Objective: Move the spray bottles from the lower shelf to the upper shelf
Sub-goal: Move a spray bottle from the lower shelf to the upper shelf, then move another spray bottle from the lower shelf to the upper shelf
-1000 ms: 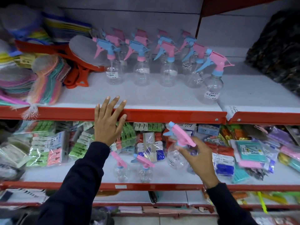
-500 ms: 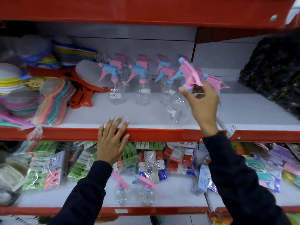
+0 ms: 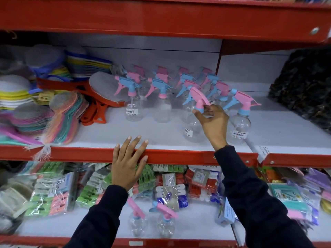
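Observation:
My right hand [image 3: 214, 122] pinches the neck of a clear spray bottle [image 3: 193, 130] with a pink head and blue trigger. The bottle stands on the white upper shelf [image 3: 161, 138], in front of several similar pink-and-blue spray bottles [image 3: 161, 97]. Another one [image 3: 240, 126] stands just right of my hand. My left hand [image 3: 128, 167] lies flat with fingers spread on the upper shelf's red front edge [image 3: 80, 154], holding nothing. On the lower shelf [image 3: 193, 228], two small spray bottles with pink heads [image 3: 137, 221] [image 3: 165, 222] stand near the front.
Netted colourful scrubbers [image 3: 53, 120], stacked plates and an orange dustpan [image 3: 100, 108] fill the upper shelf's left. A dark bundle [image 3: 304, 90] sits at its right. Bagged clothes pegs [image 3: 53, 192] and packets crowd the lower shelf behind the bottles. A red shelf [image 3: 161, 17] hangs overhead.
My right hand lifted a spray bottle from the lower shelf up to the upper shelf and set it down among the others. The left hand stayed on the red edge.

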`<action>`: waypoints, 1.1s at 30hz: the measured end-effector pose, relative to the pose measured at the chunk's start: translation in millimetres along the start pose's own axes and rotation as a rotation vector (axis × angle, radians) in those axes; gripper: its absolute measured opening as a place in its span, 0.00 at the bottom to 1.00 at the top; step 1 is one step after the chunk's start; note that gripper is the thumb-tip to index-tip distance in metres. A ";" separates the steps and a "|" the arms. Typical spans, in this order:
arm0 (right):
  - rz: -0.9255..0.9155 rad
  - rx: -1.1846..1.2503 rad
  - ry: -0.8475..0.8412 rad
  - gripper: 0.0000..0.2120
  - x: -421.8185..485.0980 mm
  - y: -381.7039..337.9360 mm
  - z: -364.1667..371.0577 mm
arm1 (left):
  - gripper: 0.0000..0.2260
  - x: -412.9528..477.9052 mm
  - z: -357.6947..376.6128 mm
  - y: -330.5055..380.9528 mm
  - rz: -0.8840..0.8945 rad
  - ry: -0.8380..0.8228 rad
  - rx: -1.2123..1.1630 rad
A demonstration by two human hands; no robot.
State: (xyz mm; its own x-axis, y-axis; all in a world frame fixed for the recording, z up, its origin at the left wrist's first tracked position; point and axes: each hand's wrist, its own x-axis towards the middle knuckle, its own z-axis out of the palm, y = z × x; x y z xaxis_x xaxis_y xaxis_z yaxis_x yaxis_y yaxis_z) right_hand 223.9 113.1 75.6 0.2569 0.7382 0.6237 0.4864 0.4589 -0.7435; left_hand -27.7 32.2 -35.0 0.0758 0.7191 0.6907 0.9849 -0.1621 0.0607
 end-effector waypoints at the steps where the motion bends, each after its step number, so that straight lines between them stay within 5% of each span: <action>1: -0.005 -0.013 -0.004 0.13 0.1 0.3 0.0 | 0.19 0.4 0.1 -0.3 0.000 0.003 -0.005; 13: 0.057 0.001 -0.009 0.20 -34.0 -15.8 -17.0 | 0.20 -1.7 -3.9 -2.5 0.005 -0.031 0.006; 17: -0.005 -0.002 -0.005 0.13 -105.5 -21.9 -25.1 | 0.21 -6.2 -9.1 -21.9 -0.042 -0.011 -0.006; 23: 0.158 -0.148 -0.411 0.15 -210.6 33.2 -0.6 | 0.21 -10.4 -10.7 -54.1 -0.031 0.009 0.029; 28: 0.356 -0.331 -0.836 0.28 -247.2 67.4 19.2 | 0.20 -10.7 -6.6 -56.6 -0.016 0.030 0.031; 33: 0.393 -0.350 -0.922 0.22 -263.2 86.9 31.9 | 0.20 -10.8 -2.6 -59.0 -0.003 0.064 0.048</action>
State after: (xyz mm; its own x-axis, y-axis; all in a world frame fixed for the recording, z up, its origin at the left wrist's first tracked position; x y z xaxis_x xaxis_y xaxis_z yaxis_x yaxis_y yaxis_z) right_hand 171.9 -25.5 -160.9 -0.2128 0.9607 -0.1782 0.7578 0.0471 -0.6508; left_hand -87.1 32.2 -44.2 0.0639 0.6744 0.7356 0.9916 -0.1262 0.0296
